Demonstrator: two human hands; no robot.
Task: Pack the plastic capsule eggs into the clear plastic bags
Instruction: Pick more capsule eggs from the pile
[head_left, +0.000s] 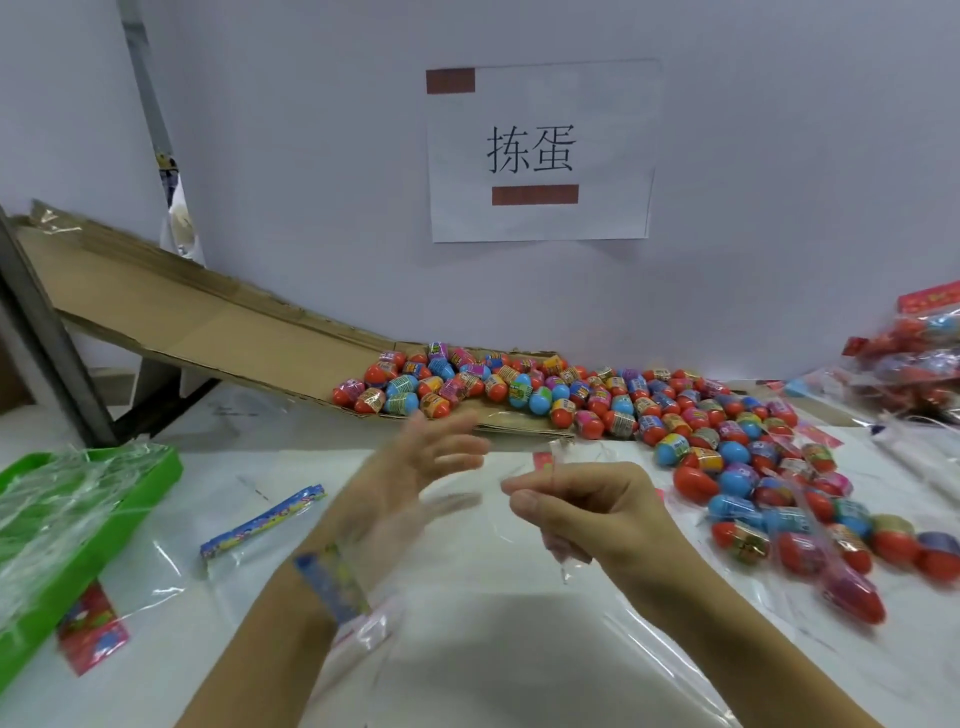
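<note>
In the head view, the left hand (415, 467) sits inside a clear plastic bag (395, 597), fingers spread and straight, apparently to hold the mouth open so eggs can drop in; the bag's blue printed header (332, 582) wraps the wrist. The right hand (587, 512) pinches the bag's far edge between thumb and curled fingers, probably pulling the film away from the other hand. The plastic capsule eggs (597, 400) lie heaped along the back edge of the table (493, 649) and spill down toward its right edge, fed by a cardboard chute (208, 322) sloping in from the back left corner. None is in the bag yet. A green tray (156, 478) of loose film sits at the left edge. Filled bags (919, 358) at the right edge are cut off. Both hands are motion-blurred, and the film's outline is hard to trace.
</note>
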